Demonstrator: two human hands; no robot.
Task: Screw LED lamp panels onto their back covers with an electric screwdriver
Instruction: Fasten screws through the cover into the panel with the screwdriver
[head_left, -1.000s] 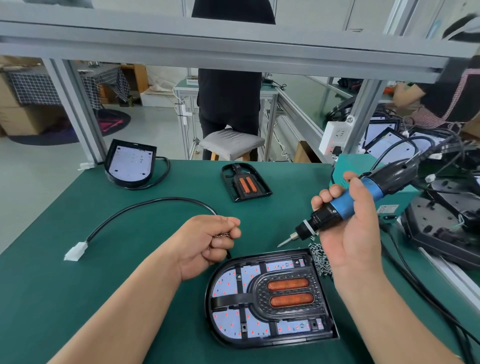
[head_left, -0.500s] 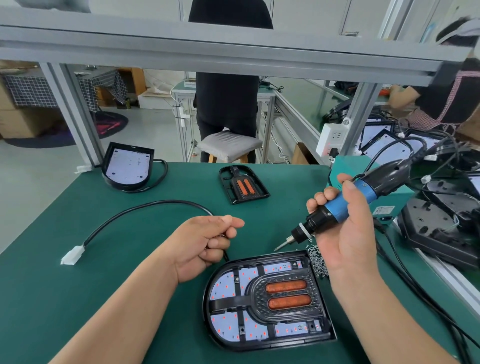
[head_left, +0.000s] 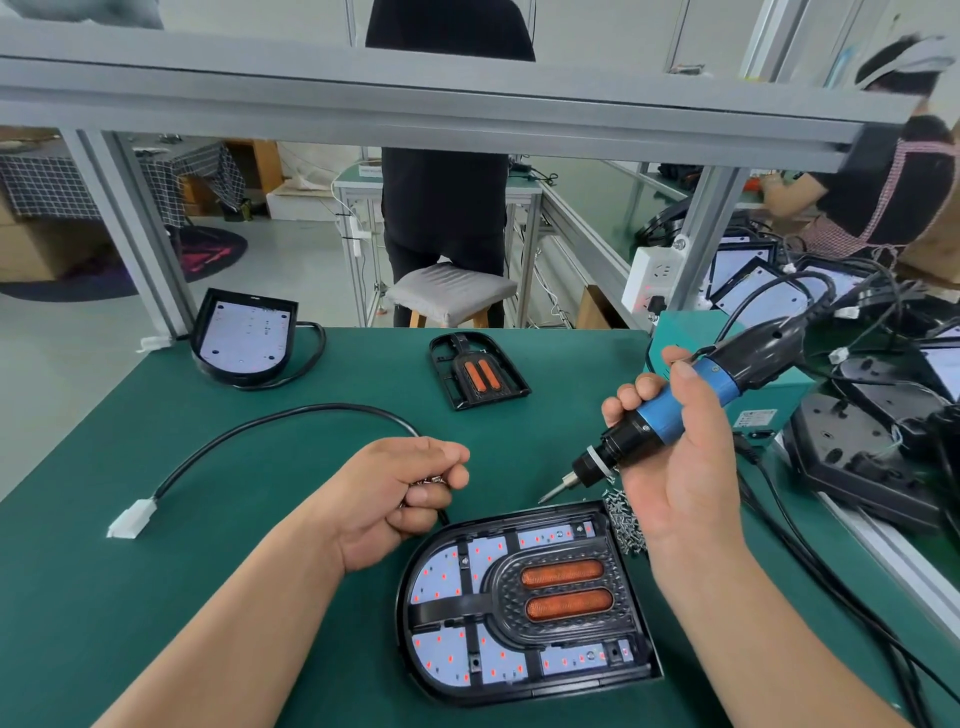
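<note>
holds electric screwdriver (head_left: 724, 378) in right grip (head_left: 670, 462), fingers and thumb clamped round the blue barrel, bit (head_left: 553, 491) tilted down-left, hovering just over the far edge of the lamp panel (head_left: 441, 571), apparently not touching. keeps left grip (head_left: 395, 499) curled shut on a few small screws (head_left: 426, 483), parked just beside the panel's far-left side, probably for feeding one screw at a time to the bit. has panel seated inside its black back cover (head_left: 404, 623), flat on the green desk (head_left: 156, 623) near the front edge, straight end toward the right grip, likely for a short reach to the corner holes. reads as an early point in fastening; no telling if any hole already filled, too small. leaves loose screw pile (head_left: 626, 525) against the cover's far-right corner, right under the tool hand, handy for refills.

room: open desk left of the panel, crossed only by black cable (head_left: 291, 421) ending in white connector (head_left: 130, 519). spare orange-slotted insert (head_left: 478, 371) and another lamp (head_left: 241, 338) well apart, near the far edge. tight on the right: stacked lamps (head_left: 862, 452) and tool cord close to the desk's side rail, so safer bringing the bit down from above than sweeping sideways.
</note>
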